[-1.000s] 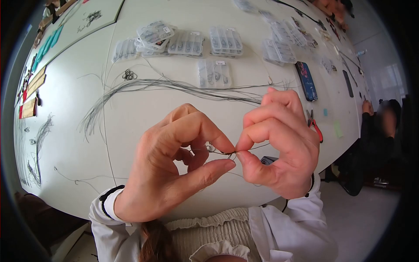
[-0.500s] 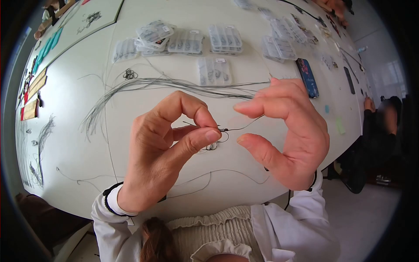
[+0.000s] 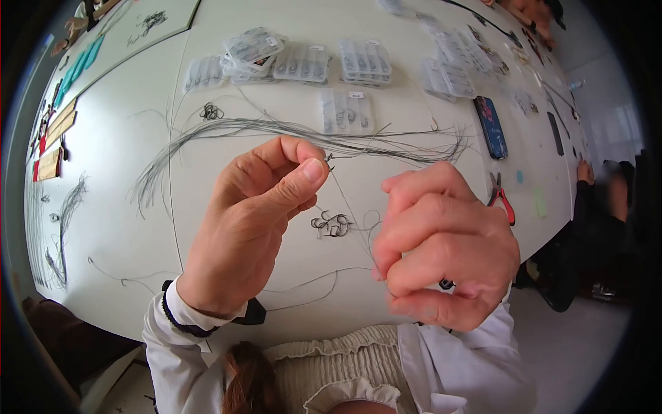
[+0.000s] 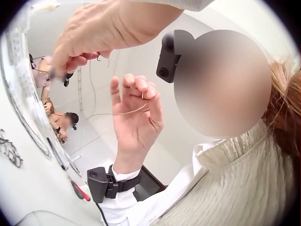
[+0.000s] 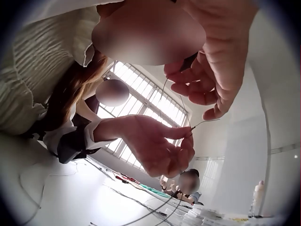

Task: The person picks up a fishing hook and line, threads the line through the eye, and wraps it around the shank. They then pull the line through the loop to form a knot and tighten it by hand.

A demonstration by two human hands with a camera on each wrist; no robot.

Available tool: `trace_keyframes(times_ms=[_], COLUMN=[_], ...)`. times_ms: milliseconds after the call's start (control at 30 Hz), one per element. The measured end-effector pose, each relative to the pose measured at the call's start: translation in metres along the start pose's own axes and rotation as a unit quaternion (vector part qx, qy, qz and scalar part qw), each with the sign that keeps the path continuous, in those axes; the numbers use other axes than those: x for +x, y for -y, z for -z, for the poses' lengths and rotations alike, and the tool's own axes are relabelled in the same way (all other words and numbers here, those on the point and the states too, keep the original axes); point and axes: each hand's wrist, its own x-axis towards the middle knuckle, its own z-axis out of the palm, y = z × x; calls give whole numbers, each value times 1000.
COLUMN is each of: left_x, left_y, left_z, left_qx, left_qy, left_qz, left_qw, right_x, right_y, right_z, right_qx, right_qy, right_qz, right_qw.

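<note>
My left hand (image 3: 252,207) pinches a small dark fish hook (image 3: 329,160) between thumb and forefinger, above the table; most of the hook is hidden by the fingertips. A thin fishing line (image 3: 343,196) runs from it down to my right hand (image 3: 448,248), whose curled fingers hold the line low and to the right. In the left wrist view, the line (image 4: 134,111) passes up to the right fingertips. Under the hands lies a small heap of dark hooks (image 3: 333,225) on the white table.
Beyond the hands, a long bundle of cut line (image 3: 276,131) stretches across the table (image 3: 207,165). Clear boxes of hooks (image 3: 346,114) are stacked behind it. Red-handled pliers (image 3: 507,205) and a dark phone (image 3: 491,127) lie on the right. Other people sit around the table.
The right hand first pinched beside the left at the hook, then parted with fingers spread, and now is curled on the line lower down. The left hand has moved up and left with the hook.
</note>
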Motion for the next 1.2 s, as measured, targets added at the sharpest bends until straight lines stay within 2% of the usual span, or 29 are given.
trace_keyframes(times_ms=[100,200,267,367,500,567,600,667,700,833,900,933,967,1000,1033,1067,1100,1133,1200], left_x=[-1,-2,1,1,7,17,20,26,28,22,12,8,4,0,-5,-7,-9,-12,-14], left_y=[0,0,-5,-6,-8,-8,-8,-8,-7,-10,-11,-8,-6,-5,-8,-8,-9,-9,-9], left_z=[2,-1,-8,-4,4,24,28,33,34,19,5,0,-5,-9,-13,-13,-11,-11,-16], left_qx=[-21,-23,-14,-37,-104,-128,-129,-117,-121,-53,120,119,138,156,198,199,266,331,316], left_qy=[16,8,-72,-54,-58,-33,-34,-65,-58,-49,-34,-32,-17,-2,4,5,27,50,36], left_qz=[20,19,18,25,19,-23,-23,-34,-36,-56,-137,-134,-178,-223,-228,-229,-257,-283,-274], left_qw=[999,1000,997,998,993,991,991,990,990,996,983,983,974,962,953,953,929,899,908], right_x=[-7,-17,-22,-32,-40,-49,-44,-30,-33,-37,-45,-40,-33,-26,-19,-17,-16,-11,-7], right_y=[-3,-2,-3,-1,5,8,12,23,27,30,34,40,42,38,33,33,32,22,3], right_z=[-19,-39,-50,-59,-75,-85,-80,-62,-66,-65,-63,-43,-23,-22,-20,-1,19,22,24], right_qx=[-129,-112,-105,-222,-220,-30,-30,76,106,16,-141,-179,-219,-275,-326,-331,-333,-334,-268], right_qy=[6,38,50,117,140,195,196,295,163,190,143,123,103,-28,-159,-109,-58,-61,-41], right_qz=[215,215,213,206,223,227,227,206,194,236,248,241,235,237,235,191,147,146,125], right_qw=[968,969,970,946,939,954,954,930,962,953,948,946,941,931,902,918,929,929,954])
